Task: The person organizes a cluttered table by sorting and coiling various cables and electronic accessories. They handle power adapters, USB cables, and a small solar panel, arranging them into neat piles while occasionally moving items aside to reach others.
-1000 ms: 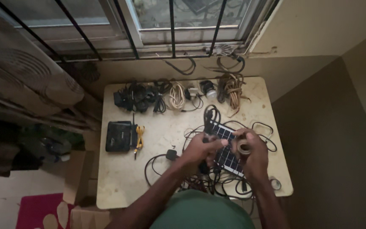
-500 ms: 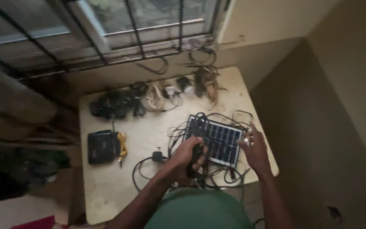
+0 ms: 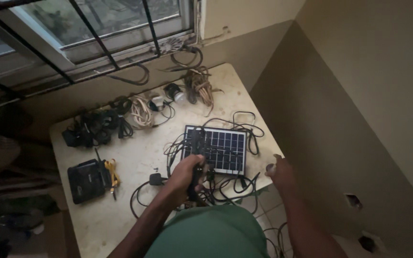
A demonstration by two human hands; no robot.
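Plainly the sorting of wires is only partly done: several bundles already lie coiled in a row along the far edge of the table (image 3: 120, 210), while a loose tangle of black cables (image 3: 216, 188) remains spread around and under the small solar panel (image 3: 218, 149) near the front edge. The left hand (image 3: 187, 174) is closed around a dark cable or plug just beside the panel's near-left corner. The right hand (image 3: 277, 169) hovers off the table's right edge, fingers loosely curled, holding nothing that I can make out. The panel lies flat, dark blue with a pale grid, one black lead draped across it.
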